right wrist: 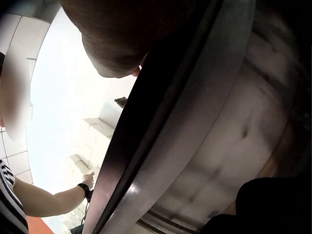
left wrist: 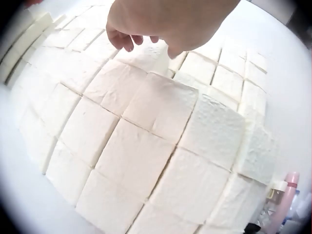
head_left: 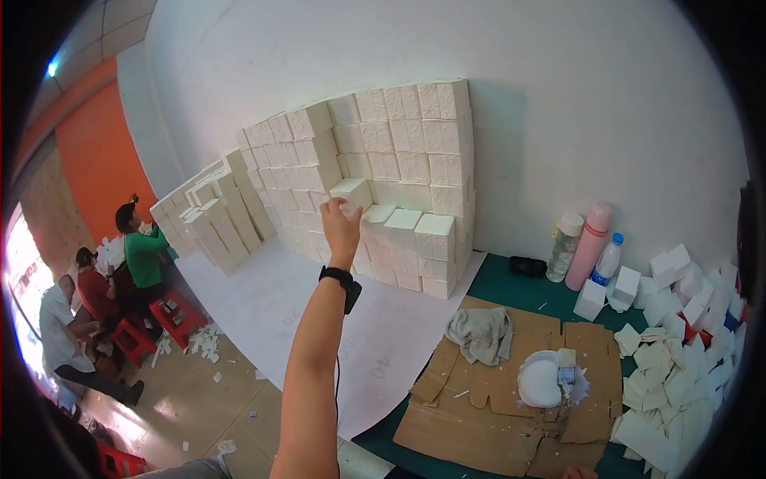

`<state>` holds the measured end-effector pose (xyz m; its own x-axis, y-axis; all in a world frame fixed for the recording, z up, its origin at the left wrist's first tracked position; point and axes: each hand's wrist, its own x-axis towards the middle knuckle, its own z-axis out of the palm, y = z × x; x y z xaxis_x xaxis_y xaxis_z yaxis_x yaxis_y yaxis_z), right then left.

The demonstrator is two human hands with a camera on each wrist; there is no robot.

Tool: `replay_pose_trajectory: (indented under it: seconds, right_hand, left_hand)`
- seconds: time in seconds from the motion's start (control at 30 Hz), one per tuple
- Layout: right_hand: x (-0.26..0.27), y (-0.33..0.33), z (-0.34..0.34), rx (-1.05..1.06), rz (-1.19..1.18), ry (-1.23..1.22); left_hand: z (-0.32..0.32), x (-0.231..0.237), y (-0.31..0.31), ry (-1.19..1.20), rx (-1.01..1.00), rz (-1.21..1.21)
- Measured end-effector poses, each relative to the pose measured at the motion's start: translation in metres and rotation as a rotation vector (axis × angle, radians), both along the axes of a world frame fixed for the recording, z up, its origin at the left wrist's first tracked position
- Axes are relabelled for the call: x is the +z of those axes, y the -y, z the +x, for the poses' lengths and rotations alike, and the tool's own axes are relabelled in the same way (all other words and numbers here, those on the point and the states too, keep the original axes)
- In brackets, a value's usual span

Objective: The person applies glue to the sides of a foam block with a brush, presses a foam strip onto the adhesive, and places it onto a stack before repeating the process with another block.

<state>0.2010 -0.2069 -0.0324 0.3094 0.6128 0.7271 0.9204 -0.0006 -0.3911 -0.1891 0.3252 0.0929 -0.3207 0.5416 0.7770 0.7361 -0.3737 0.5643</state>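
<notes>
The 2 hands are well apart: the left hand (head_left: pixel 341 227) is at a white block (head_left: pixel 349 185), fingers and thumb bent toward it, though whether they pinch it cannot be determined. The block is located in the stepped recess of the block stack (head_left: pixel 407 132). The right hand (head_left: pixel 579 473), mostly cut off beside the cardboard (head_left: pixel 479 431), has an indeterminate grip state.

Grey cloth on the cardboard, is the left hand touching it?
No, the left hand is at the stacked white blocks, apart from the grey cloth.
</notes>
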Motion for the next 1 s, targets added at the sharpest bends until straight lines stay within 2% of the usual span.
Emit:
replay_pose_trajectory:
  seconds: [0.03,0.13,0.17,0.27,0.3,0.4,0.57,0.67,0.83,0.93,1.0]
  right_hand:
    - [0.0,-0.001,-0.001,-0.003,-0.001,0.002]
    - [-0.001,-0.001,-0.002,-0.004,-0.006,-0.006]
    - [-0.001,0.0,-0.002,-0.004,-0.013,-0.006]
    - [0.003,-0.001,-0.005,0.009,-0.008,-0.022]
    - [0.005,-0.001,-0.005,0.013,-0.001,-0.031]
    - [0.004,0.0,-0.003,0.005,-0.018,-0.021]
    - [0.004,0.001,-0.006,-0.012,-0.049,-0.006]
    - [0.004,0.0,-0.006,0.0,-0.051,-0.009]
    - [0.002,0.0,-0.005,-0.007,-0.043,0.0]
    - [0.008,-0.001,-0.008,-0.006,-0.065,-0.004]
    - [0.009,-0.001,-0.008,-0.007,-0.081,-0.005]
  left_hand:
    - [0.001,-0.002,0.004,-0.002,0.0,0.004]
    - [0.006,-0.013,0.024,-0.234,-0.066,0.153]
    - [0.008,-0.013,0.029,-0.233,-0.063,0.151]
    - [0.015,-0.015,0.045,-0.444,-0.26,0.133]
    - [0.013,-0.017,0.048,-0.439,-0.259,0.133]
    - [0.002,-0.021,0.056,-0.163,-0.308,0.031]
    - [-0.015,-0.062,0.059,-0.325,-0.359,-0.138]
    - [-0.016,-0.079,0.042,0.235,-0.522,-0.331]
    - [-0.012,-0.079,0.029,0.159,-0.433,-0.271]
    - [-0.005,-0.067,0.036,-0.232,-0.139,-0.174]
    - [-0.005,-0.062,0.032,-0.246,-0.129,-0.18]
